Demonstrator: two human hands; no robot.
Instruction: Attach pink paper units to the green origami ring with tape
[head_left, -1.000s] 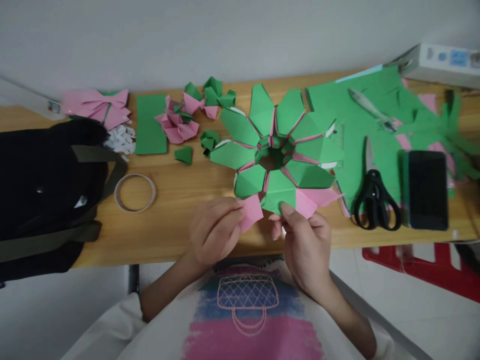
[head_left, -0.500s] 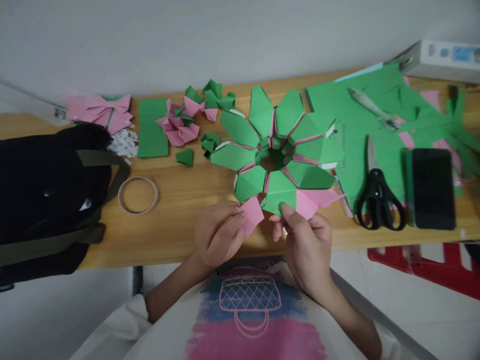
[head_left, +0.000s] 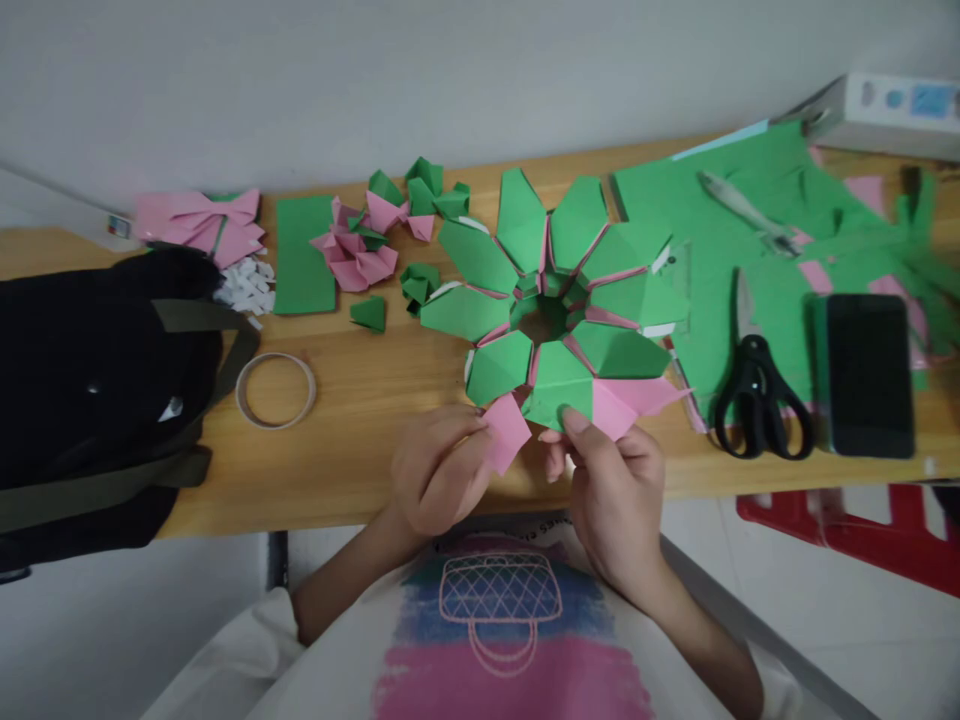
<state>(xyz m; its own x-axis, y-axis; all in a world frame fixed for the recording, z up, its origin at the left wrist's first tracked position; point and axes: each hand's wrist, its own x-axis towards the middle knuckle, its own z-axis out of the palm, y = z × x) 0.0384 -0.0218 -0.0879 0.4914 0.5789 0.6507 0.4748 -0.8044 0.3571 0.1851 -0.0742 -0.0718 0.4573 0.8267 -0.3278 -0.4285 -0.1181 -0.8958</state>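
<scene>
A ring-shaped green and pink paper flower [head_left: 556, 366] lies near the table's front edge, with folded green petals around a dark central hole. My right hand [head_left: 616, 495] pinches its nearest green petal, thumb on top; the fingers beneath are partly hidden. From that petal a pink folded paper piece [head_left: 634, 400] sticks out to the right. My left hand [head_left: 439, 470] is closed on a small pink paper piece [head_left: 508, 432], holding it just left of the pinched petal. Whether this piece touches the flower, I cannot tell.
Left stand a tape roll [head_left: 276, 390], a black bag [head_left: 105, 390], white paper bits [head_left: 247, 286] and folded paper pieces [head_left: 356, 255]. On the right, green sheets [head_left: 720, 225] lie with a cutter knife [head_left: 750, 212], scissors [head_left: 759, 395] and a phone [head_left: 870, 375].
The pink paper piece in my left hand has shifted very slightly to the right, toward the pinched petal. My right hand and the flower stay nearly still.
</scene>
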